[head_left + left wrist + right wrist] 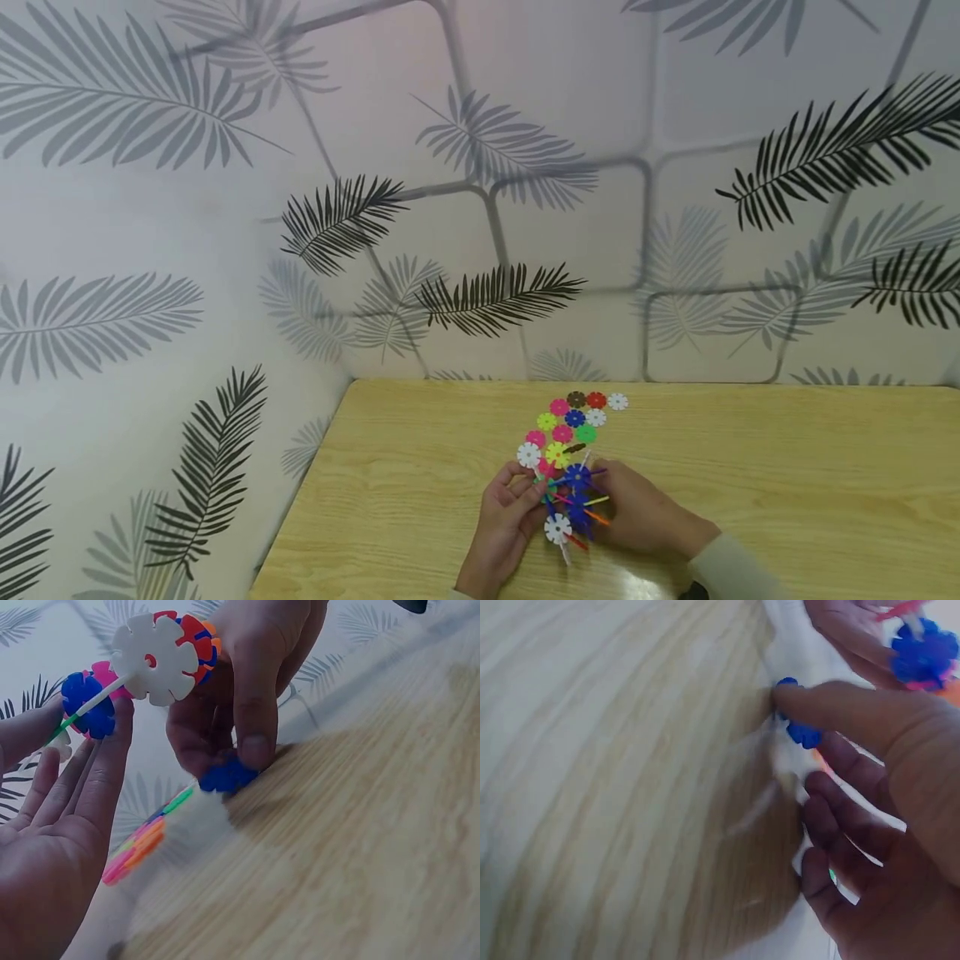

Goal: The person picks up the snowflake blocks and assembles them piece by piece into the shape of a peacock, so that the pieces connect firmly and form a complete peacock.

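My left hand holds a cluster of joined notched plastic discs, with a white disc facing up at its near end. Blue, red and orange discs sit edge-on around it. In the left wrist view, a large white disc of the cluster joins a blue disc by the fingertips. To the right of the cluster is my right hand. Its thumb and fingers pinch a separate blue disc close to the tabletop, seen also under the thumb in the right wrist view.
Loose discs lie in rows on the wooden table beyond the hands, among them a brown disc, a green disc and a white disc. A leaf-patterned wall rises behind the table's far edge.
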Tool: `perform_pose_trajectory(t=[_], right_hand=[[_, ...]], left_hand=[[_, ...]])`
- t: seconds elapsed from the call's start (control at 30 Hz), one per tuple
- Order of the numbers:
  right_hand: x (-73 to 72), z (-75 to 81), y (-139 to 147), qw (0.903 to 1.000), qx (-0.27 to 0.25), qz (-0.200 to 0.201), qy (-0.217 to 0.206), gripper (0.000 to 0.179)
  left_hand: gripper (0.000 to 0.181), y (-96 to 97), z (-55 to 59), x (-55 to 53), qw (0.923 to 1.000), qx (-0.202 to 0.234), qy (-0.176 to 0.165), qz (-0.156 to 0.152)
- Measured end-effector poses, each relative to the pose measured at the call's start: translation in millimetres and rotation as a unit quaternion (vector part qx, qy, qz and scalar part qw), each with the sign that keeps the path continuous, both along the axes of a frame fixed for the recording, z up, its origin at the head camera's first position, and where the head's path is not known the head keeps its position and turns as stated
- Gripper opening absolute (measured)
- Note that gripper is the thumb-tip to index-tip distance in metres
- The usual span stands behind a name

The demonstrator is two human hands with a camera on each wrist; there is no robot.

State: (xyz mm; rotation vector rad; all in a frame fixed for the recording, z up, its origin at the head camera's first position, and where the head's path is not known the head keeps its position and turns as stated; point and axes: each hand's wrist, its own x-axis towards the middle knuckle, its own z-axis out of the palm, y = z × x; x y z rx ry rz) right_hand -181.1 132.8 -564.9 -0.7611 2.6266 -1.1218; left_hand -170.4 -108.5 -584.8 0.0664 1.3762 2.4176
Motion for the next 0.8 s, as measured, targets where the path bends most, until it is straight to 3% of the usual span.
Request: perform_pose_trajectory(t=[0.1, 0.27, 0.5, 0.67, 0.8], right_hand=[[0.9, 1.4, 11, 0.9985, -0.036, 0.008, -0.042, 0.033], [-0.7, 7.3, 31, 0.9954, -0.079, 0.006, -0.054, 0.024], [0.6, 27.9, 46, 0.9944, -0.087, -0.058, -0.012, 0.017], [2.8, 40.4, 50, 0.9883, -0.098, -0.114, 0.025, 0.017], [4.3, 46.1, 53, 0.9842, -0.112, -0.132, 0.037, 0.019]], left_hand=[[0.021, 2.6, -0.9, 0.0, 1.0000, -0.007, 0.002, -0.004], [0.022, 5.8, -2.1, 0.5, 0.9995, -0.025, 0.008, -0.018], [0.022, 10.9, -3.5, 3.4, 0.9985, -0.033, 0.004, -0.043], [0.021, 14.0, -1.8, 6.9, 0.9968, -0.041, 0.009, -0.069], [0.019, 16.6, 0.1, 9.0, 0.9949, -0.043, 0.008, -0.091]])
